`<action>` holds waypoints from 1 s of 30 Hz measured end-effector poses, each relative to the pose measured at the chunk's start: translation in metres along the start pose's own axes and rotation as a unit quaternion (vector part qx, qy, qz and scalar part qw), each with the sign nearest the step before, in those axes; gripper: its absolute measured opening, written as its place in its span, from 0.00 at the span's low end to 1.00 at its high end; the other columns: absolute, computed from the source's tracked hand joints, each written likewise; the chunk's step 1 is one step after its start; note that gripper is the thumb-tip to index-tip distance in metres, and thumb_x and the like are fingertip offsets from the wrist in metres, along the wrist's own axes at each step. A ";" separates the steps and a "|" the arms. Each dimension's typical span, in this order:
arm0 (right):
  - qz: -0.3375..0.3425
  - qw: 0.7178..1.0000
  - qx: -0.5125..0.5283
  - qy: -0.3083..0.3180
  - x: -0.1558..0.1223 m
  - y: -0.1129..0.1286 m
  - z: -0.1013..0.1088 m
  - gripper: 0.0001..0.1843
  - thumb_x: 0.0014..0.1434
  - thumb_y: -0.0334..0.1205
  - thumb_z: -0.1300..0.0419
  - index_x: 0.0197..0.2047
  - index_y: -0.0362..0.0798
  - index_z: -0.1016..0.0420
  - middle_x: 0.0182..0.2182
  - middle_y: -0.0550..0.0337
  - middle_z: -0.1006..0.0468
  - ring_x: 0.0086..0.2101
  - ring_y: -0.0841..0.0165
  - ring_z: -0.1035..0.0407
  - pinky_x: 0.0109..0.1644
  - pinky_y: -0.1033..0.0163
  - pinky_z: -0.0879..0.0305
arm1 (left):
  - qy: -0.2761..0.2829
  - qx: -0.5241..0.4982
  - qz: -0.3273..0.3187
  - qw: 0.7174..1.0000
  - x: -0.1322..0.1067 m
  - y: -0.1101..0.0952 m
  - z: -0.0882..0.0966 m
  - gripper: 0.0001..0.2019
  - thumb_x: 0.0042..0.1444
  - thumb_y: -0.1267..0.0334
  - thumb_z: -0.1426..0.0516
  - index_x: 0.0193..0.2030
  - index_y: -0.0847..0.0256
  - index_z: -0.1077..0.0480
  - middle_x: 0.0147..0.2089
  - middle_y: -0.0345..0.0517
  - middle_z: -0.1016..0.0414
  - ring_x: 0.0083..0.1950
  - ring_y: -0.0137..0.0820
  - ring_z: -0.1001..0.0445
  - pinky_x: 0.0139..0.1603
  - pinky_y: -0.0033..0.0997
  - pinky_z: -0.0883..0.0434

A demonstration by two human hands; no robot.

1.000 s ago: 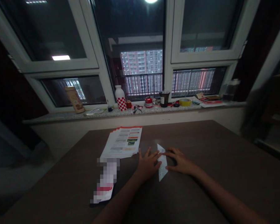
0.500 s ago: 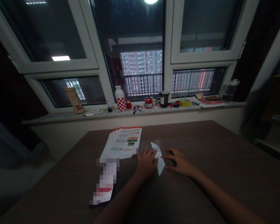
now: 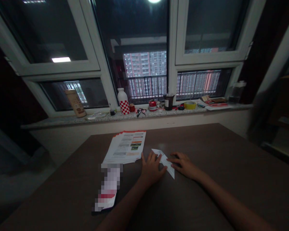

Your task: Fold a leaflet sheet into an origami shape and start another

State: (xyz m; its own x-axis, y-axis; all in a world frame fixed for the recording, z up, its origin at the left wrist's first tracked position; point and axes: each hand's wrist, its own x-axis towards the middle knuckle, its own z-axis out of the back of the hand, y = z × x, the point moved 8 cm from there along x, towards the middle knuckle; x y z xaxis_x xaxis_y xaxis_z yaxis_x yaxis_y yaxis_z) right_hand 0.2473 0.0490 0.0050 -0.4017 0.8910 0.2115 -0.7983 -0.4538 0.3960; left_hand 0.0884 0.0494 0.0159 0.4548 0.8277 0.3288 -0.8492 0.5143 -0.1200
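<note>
A folded piece of white printed paper [image 3: 165, 163] lies slanted on the dark brown table [image 3: 197, 141], between my two hands. My left hand [image 3: 151, 168] rests at its left side with fingers spread, the index finger and thumb touching the paper. From the other side, my right hand [image 3: 184, 165] reaches in with its fingers apart, their tips at the paper's right edge. Neither hand wraps round it. Left of my left hand lies a stack of printed sheets [image 3: 125, 147], and nearer to me a phone [image 3: 110, 189] with its screen blurred out.
On the granite windowsill [image 3: 96, 120] behind the table stand a tan cylinder [image 3: 75, 103], a red-checked white bottle [image 3: 123, 102], a red can [image 3: 152, 105], a dark cup [image 3: 168, 102] and a roll of yellow tape [image 3: 189, 105]. Papers [image 3: 215, 104] lie farther right.
The folded paper has turned counterclockwise, its far end swinging left and its near end right. My left thumb has moved right across its near part, and my right fingers have shifted slightly.
</note>
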 end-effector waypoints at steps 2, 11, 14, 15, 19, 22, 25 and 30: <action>0.010 1.000 0.001 0.011 0.000 0.001 0.000 0.21 0.63 0.49 0.46 0.59 0.65 0.32 0.60 0.56 0.37 0.59 0.57 0.44 0.63 0.46 0.49 | 0.000 0.003 -0.002 1.000 0.000 0.000 0.001 0.30 0.60 0.39 0.53 0.64 0.50 0.40 0.61 0.52 0.34 0.69 0.52 0.50 0.63 0.71 0.72; 0.020 0.998 0.021 0.060 -0.005 0.001 0.000 0.30 0.58 0.56 0.42 0.63 0.62 0.37 0.65 0.53 0.44 0.63 0.53 0.50 0.66 0.42 0.59 | -0.005 0.003 0.004 1.000 0.000 0.000 0.004 0.31 0.59 0.38 0.53 0.64 0.50 0.40 0.61 0.53 0.34 0.69 0.53 0.51 0.63 0.71 0.73; 0.017 0.996 0.024 0.082 -0.007 0.002 -0.001 0.37 0.54 0.60 0.39 0.64 0.61 0.40 0.66 0.51 0.47 0.65 0.52 0.54 0.67 0.41 0.63 | -0.002 0.006 0.009 1.000 0.000 0.000 0.003 0.31 0.59 0.38 0.53 0.64 0.49 0.40 0.62 0.52 0.34 0.69 0.52 0.52 0.63 0.71 0.74; 0.016 0.996 0.024 0.089 -0.007 0.002 -0.001 0.39 0.52 0.61 0.38 0.65 0.60 0.41 0.66 0.51 0.48 0.65 0.52 0.55 0.67 0.41 0.64 | -0.001 0.007 0.010 1.000 0.000 0.001 0.002 0.31 0.59 0.38 0.53 0.64 0.50 0.40 0.62 0.52 0.34 0.69 0.52 0.52 0.63 0.71 0.73; 0.013 0.994 0.026 0.107 -0.009 0.004 -0.002 0.47 0.46 0.65 0.36 0.66 0.59 0.43 0.67 0.50 0.51 0.66 0.51 0.59 0.67 0.41 0.67 | 0.004 0.009 0.012 1.000 0.000 0.001 0.000 0.31 0.59 0.38 0.54 0.65 0.49 0.41 0.62 0.52 0.35 0.70 0.53 0.53 0.63 0.72 0.72; 0.015 0.993 0.034 0.109 -0.010 0.005 -0.001 0.49 0.45 0.66 0.36 0.66 0.59 0.44 0.68 0.49 0.51 0.66 0.51 0.60 0.67 0.41 0.68 | 0.003 0.009 0.014 1.000 0.000 0.002 -0.001 0.31 0.59 0.37 0.54 0.65 0.49 0.41 0.63 0.52 0.35 0.70 0.53 0.53 0.63 0.72 0.72; 0.016 0.993 0.034 0.114 -0.010 0.005 -0.001 0.51 0.44 0.67 0.36 0.67 0.59 0.45 0.68 0.49 0.53 0.66 0.50 0.61 0.67 0.42 0.70 | 0.002 0.008 0.013 1.000 0.000 0.003 -0.003 0.31 0.59 0.37 0.54 0.65 0.49 0.41 0.62 0.52 0.35 0.69 0.52 0.52 0.63 0.72 0.72; 0.018 0.990 0.030 0.137 -0.009 0.004 -0.005 0.57 0.38 0.68 0.33 0.67 0.59 0.47 0.69 0.48 0.56 0.67 0.49 0.64 0.67 0.41 0.73 | -0.011 0.015 0.007 1.000 0.000 0.003 -0.001 0.30 0.60 0.38 0.54 0.64 0.49 0.40 0.61 0.52 0.34 0.68 0.50 0.49 0.63 0.72 0.69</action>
State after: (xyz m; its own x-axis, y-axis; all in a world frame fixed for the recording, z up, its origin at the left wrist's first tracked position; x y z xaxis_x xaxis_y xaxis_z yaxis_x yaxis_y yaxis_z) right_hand 0.2454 0.0388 0.0008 -0.5428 0.8396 -0.0213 -0.7563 -0.4775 0.4471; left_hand 0.0863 0.0509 0.0143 0.4364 0.8294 0.3487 -0.8635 0.4950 -0.0968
